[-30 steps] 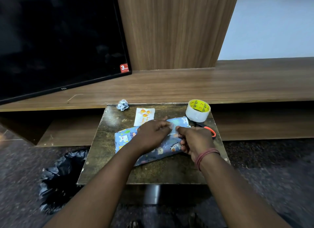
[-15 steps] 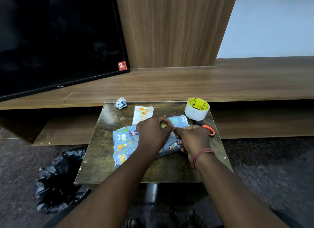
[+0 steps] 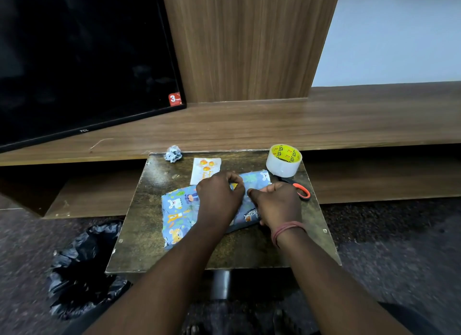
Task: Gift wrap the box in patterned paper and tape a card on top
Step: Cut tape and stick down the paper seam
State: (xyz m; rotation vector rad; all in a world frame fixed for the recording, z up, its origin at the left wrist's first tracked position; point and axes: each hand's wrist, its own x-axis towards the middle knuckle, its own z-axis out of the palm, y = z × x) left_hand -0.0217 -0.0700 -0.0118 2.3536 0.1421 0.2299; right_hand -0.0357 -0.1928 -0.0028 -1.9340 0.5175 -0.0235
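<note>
The wrapped box (image 3: 179, 210) lies on the desk (image 3: 311, 240) under both hands: the left hand (image 3: 219, 197) and right hand (image 3: 278, 205) each pinch the paper at the top seam. It looks light, its paper thin and tearable, so it is best held by its firm edges while the card (image 3: 205, 168) waits just beyond the left hand.

Dark worn table (image 3: 139, 247), wrapped box (image 3: 178, 211), card (image 3: 203, 171), tape roll (image 3: 283, 161), scissors (image 3: 300, 190), paper wad (image 3: 173, 153)
</note>
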